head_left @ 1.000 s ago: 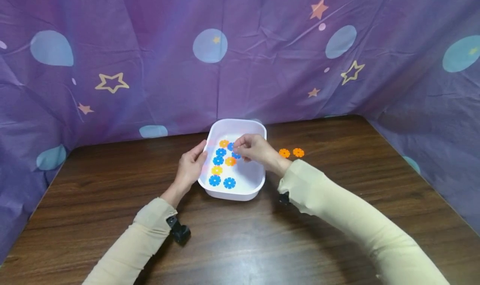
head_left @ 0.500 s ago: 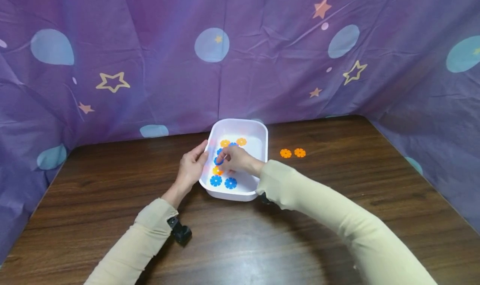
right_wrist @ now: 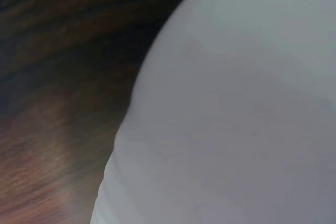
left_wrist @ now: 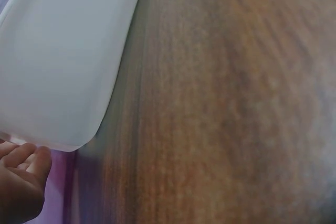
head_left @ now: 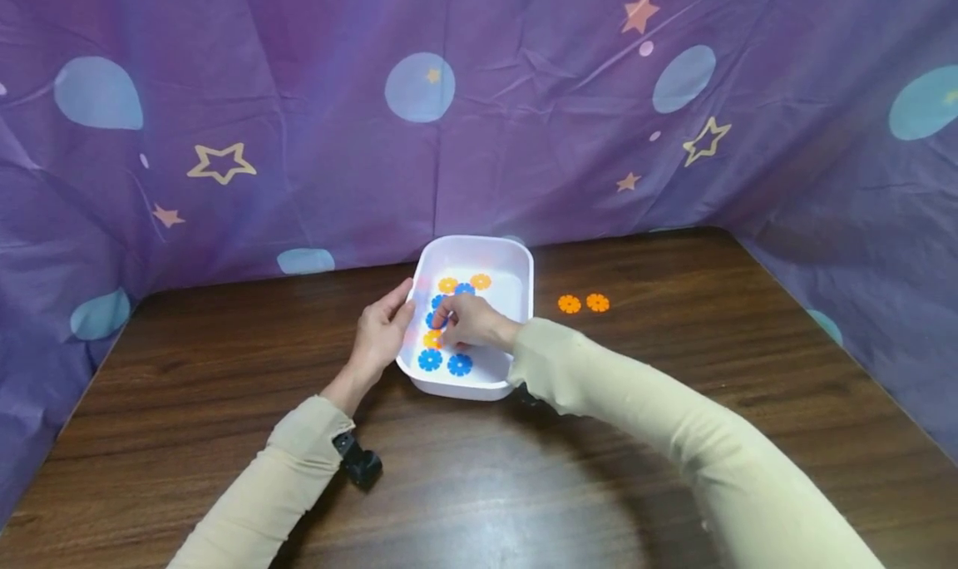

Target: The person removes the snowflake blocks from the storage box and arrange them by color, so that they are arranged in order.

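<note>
My left hand (head_left: 383, 328) grips the left side of a white plastic tray (head_left: 516, 379), thumb at the rim. In the left wrist view the fingers (left_wrist: 38, 167) lie against the tray's end. My right hand (head_left: 475, 321) reaches inside, its fingers curled down over the notched plastic discs on the left. Right at its fingertips are a blue disc (head_left: 432, 320) and a yellow-orange disc (head_left: 430, 338), both partly covered; I cannot tell whether it pinches one. Nearer the front lie two blue discs, one left (head_left: 430, 359) and one right (head_left: 460, 365). The right wrist view shows no hand.
Two orange discs, a left one (head_left: 570, 304) and a right one (head_left: 598, 303), lie on the wooden table (head_left: 674, 319) right of the tray. A purple patterned cloth (head_left: 494, 170) hangs close behind the tray.
My right hand has moved left and a little toward the front inside the tray, uncovering an orange disc at the back and covering discs in the middle. The left hand stays on the tray.
</note>
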Available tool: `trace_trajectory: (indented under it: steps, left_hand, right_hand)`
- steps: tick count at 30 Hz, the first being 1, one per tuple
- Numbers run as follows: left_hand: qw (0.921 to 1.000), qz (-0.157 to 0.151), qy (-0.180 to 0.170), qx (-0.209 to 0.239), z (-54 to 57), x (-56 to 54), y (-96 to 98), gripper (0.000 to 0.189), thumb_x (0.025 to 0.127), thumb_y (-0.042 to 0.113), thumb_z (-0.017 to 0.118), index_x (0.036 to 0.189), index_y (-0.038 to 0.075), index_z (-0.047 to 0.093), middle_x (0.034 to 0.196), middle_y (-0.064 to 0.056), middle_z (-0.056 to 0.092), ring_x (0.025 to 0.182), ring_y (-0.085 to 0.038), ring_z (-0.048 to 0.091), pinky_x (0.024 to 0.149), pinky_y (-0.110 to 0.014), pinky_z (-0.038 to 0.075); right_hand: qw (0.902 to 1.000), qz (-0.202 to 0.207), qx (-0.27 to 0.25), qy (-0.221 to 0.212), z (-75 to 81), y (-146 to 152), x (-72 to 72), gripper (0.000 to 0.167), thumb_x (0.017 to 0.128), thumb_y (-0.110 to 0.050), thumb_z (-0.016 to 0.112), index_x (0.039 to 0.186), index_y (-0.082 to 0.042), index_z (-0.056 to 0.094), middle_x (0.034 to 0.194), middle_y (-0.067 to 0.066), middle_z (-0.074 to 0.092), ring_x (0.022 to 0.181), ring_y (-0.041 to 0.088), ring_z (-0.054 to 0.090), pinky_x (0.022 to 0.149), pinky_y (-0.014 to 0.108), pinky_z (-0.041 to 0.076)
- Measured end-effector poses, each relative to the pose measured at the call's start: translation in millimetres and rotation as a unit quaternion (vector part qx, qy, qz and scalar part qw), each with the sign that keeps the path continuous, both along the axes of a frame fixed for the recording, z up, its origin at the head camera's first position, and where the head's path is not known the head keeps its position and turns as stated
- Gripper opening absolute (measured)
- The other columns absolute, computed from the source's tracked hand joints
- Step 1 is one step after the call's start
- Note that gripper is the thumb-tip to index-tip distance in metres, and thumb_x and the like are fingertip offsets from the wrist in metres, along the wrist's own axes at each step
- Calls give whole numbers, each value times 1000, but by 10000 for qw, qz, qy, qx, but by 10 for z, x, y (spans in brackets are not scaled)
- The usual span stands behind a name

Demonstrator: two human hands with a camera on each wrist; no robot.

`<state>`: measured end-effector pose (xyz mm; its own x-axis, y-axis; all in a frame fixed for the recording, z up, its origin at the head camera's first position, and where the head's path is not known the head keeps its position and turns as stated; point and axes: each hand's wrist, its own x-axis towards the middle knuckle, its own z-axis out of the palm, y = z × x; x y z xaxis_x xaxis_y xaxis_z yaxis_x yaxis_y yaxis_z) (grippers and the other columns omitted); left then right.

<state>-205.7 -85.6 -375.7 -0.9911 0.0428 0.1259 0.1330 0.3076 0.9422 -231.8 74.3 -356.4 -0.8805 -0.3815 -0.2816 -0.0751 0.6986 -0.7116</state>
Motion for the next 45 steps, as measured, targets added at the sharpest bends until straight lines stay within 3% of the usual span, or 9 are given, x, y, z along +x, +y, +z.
trace_trajectory:
  steps: [22,36,45]
  left_hand:
    - [9998,-21,-177,77,26,14,6,42,97,10,48,139,3,45,142,-10,45,130,-21,43,108,-33,37]
    - [9999,-20,-125,48,29,20,9,42,97,10,49,138,3,45,142,-10,46,130,-21,43,108,-34,37]
    - [9999,-11,-128,73,20,20,11,42,97,10,49,138,3,45,142,-10,45,131,-21,42,108,-33,37]
  right_hand:
    - [9970,240,351,652,-14,-23,24,17,75,4,70,89,-3,62,61,2,53,50,9,49,47,15,41]
    - [9927,604,683,784,-24,-18,10,21,76,-8,76,89,-6,59,73,0,52,69,12,48,59,17,39]
    - [9948,595,420,708,-22,-11,15,18,77,-3,72,84,-7,56,72,-1,52,67,10,48,58,16,39]
